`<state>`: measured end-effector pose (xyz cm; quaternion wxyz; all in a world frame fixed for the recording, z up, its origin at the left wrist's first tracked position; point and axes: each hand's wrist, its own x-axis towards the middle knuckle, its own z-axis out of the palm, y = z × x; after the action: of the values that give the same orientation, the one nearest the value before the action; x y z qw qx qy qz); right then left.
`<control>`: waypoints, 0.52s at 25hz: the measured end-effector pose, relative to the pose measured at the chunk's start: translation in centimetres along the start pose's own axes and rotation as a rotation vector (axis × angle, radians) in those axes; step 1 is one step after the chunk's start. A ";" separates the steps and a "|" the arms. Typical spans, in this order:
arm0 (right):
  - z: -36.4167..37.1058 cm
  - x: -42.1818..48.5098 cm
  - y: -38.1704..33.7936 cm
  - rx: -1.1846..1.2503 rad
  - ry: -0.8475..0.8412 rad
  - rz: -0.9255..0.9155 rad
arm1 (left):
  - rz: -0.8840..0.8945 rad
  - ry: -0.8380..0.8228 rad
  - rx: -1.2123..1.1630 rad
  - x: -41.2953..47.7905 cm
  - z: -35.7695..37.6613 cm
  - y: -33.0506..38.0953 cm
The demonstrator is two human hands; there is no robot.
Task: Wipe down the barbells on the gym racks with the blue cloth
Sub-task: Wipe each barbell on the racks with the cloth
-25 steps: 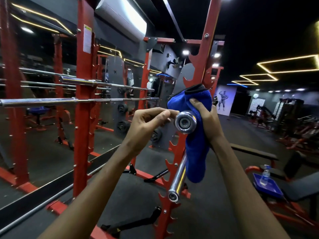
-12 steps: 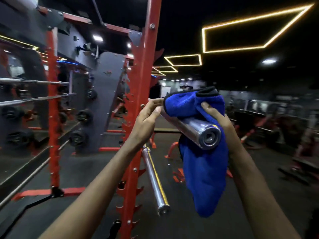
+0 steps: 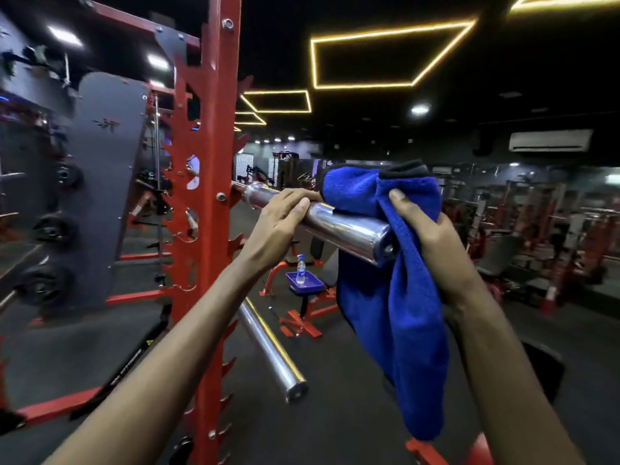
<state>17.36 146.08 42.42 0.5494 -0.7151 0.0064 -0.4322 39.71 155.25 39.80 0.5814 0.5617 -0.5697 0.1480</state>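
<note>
Head view: left fingers (image 3: pixel 297 200) curl over barbell (image 3: pixel 345 229); right fingers (image 3: pixel 401 203) grip blue cloth (image 3: pixel 396 313), half-covering its end.

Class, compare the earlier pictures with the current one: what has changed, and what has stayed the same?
The right hand has drawn the blue cloth outward along the upper barbell; it now partly covers the tip, bare half a second ago. The left hand went from a fingertip touch to curling over the bar. Unchanged: the right hand grips the cloth; the lower barbell juts from the red rack.
</note>
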 end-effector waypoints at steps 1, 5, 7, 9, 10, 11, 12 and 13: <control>0.7 -0.8 -0.5 -0.065 0.046 -0.018 | 0.014 -0.031 0.007 0.2 -0.2 -0.2; 3.3 -2.6 -2.9 -0.457 0.288 -0.070 | 0.140 -0.107 -0.081 1.7 -2.1 -1.7; 5.0 -3.8 -3.3 -0.808 0.427 -0.162 | 0.105 -0.128 -0.204 2.4 -3.3 -3.1; 7.8 -5.5 -2.7 -1.104 0.515 -0.291 | 0.096 -0.155 -0.146 3.5 -4.3 -5.1; 9.5 -6.0 -2.0 -1.262 0.556 -0.311 | 0.126 -0.192 -0.060 4.2 -4.7 -6.5; 10.9 -6.1 -1.3 -1.420 0.591 -0.289 | 0.169 -0.236 0.025 5.0 -5.0 -7.9; 12.0 -5.8 -0.6 -1.561 0.615 -0.246 | 0.196 -0.281 0.085 5.9 -5.2 -9.2; 12.9 -5.1 0.2 -1.674 0.630 -0.201 | 0.202 -0.320 0.119 6.7 -5.5 -10.4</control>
<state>22.30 158.55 38.86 -0.2191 -0.7269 0.4069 -0.5080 52.94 153.30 41.89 0.4314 0.5514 -0.6985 0.1480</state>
